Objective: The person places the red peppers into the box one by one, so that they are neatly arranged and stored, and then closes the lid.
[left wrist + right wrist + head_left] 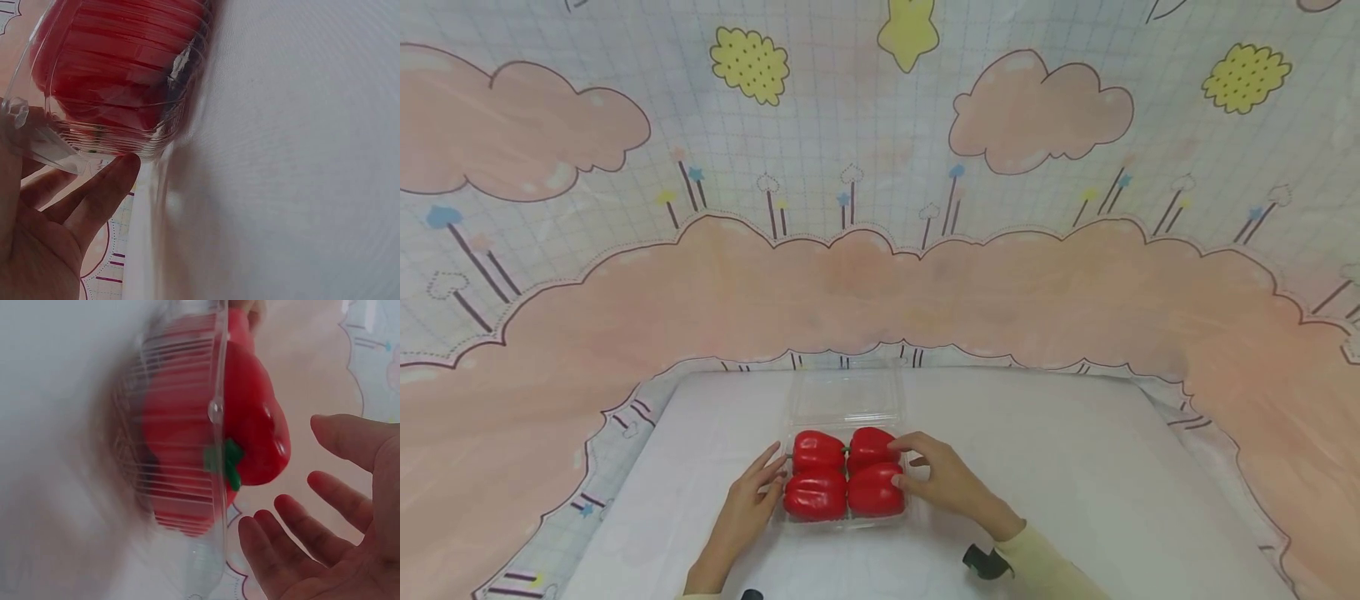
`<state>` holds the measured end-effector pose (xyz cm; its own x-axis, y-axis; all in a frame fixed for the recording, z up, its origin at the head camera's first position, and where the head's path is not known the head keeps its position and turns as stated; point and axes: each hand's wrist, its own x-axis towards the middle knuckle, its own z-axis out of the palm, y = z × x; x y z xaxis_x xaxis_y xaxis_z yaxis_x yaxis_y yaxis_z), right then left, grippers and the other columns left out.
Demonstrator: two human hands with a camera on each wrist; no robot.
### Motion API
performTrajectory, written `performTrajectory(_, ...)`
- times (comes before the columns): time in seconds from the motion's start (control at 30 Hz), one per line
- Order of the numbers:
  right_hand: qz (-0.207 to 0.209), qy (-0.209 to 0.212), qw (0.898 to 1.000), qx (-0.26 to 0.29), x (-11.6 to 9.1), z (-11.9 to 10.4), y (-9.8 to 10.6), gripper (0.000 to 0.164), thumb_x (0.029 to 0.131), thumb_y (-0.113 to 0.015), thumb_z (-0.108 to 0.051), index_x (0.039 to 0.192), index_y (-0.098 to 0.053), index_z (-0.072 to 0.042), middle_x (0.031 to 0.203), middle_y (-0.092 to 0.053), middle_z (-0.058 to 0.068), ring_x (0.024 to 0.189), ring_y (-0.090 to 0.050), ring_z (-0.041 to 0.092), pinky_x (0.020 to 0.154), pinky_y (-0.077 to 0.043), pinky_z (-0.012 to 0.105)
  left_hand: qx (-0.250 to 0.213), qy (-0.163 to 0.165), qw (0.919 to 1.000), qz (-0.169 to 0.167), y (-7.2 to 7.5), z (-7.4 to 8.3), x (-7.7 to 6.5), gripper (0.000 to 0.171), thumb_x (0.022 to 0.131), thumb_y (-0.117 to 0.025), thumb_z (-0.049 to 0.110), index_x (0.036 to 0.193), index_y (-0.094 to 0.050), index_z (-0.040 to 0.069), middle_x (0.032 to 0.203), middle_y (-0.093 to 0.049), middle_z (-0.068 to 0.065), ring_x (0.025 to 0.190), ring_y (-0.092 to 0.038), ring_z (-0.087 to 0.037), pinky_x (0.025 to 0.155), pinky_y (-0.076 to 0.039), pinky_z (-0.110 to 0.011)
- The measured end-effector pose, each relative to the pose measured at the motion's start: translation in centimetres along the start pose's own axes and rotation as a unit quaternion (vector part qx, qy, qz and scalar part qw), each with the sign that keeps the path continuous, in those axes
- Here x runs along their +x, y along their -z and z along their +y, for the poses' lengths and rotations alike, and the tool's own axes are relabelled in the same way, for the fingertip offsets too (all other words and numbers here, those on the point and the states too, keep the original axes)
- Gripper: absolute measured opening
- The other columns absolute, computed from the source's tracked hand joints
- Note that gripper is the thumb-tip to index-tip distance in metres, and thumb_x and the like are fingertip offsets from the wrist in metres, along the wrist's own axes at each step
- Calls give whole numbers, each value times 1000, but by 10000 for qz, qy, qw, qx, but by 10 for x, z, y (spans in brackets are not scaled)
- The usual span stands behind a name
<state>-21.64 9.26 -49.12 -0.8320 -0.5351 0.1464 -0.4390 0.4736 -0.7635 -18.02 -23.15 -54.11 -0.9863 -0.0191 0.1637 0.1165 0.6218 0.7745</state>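
Several red bell peppers [815,494] with green stems lie in two rows in a clear plastic clamshell box [876,522] on the white table. The box lid [846,396] is folded back, away from me. My left hand [748,504] is at the box's left side; in the left wrist view, a fingertip [130,164] touches the ribbed wall. At the right side, my right hand [951,479] hovers by the right-hand peppers. In the right wrist view its fingers [290,509] are spread apart from the nearest pepper [259,419], holding nothing.
The white tabletop [1075,467] extends to both sides of the box. Behind it hangs a cloth [1037,292] printed with clouds and stars. A black wrist-worn device [987,562] sits below the right wrist, and part of another [751,594] shows at the bottom edge.
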Motion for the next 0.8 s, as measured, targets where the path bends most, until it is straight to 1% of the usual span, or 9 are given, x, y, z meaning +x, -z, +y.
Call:
performTrajectory(0.13,125,-11,9999,33,3,3,4,46,90,-70,-28,131,-57,-10,131,-62,9,119,-60,27,91,-60,37,-1,-18,10000,9,0,0,0,40,95,-59,5,135,-57,2,154,-43,-13,119,-64,-33,86,-61,-33)
performTrajectory(0.27,258,-124,9996,36,7,7,7,46,91,-69,-28,132,-56,-13,131,-62,8,119,-60,26,91,-60,37,13,-86,9999,52,0,0,-1,40,95,-60,5,135,-57,2,154,-43,-14,118,-64,-33,85,-61,-33)
performTrajectory(0.4,407,-190,9989,129,12,11,10,45,91,-69,-21,133,-56,-14,132,-61,9,118,-60,27,92,-60,38,5,-130,9999,68,0,1,-1,40,95,-60,4,135,-58,1,154,-43,-14,118,-64,-33,85,-61,-32)
performTrajectory(0.47,484,-169,9985,182,16,14,12,44,91,-69,-18,132,-56,-13,132,-61,11,118,-60,29,91,-60,38,4,-136,9999,68,0,1,-1,39,95,-60,4,134,-58,1,154,-43,-14,118,-64,-33,85,-61,-32)
performTrajectory(0.57,590,-167,9973,406,22,18,13,42,91,-67,-13,132,-56,-10,133,-60,16,118,-60,34,93,-59,42,14,-132,9999,66,0,1,-1,39,95,-59,4,134,-58,0,154,-43,-14,118,-64,-34,85,-61,-32)
performTrajectory(0.7,709,-358,9945,686,33,24,13,42,92,-66,-13,132,-56,-8,133,-59,18,118,-61,36,95,-58,44,-1,-133,9999,84,0,0,-1,39,94,-60,3,134,-58,0,154,-43,-14,117,-65,-34,85,-61,-32)
performTrajectory(0.8,775,-624,9916,832,43,28,13,41,92,-66,-16,132,-56,-8,134,-59,19,118,-62,34,95,-58,45,-4,-143,9998,113,-1,-1,-1,40,94,-60,4,134,-58,0,153,-44,-15,117,-65,-34,84,-61,-32)
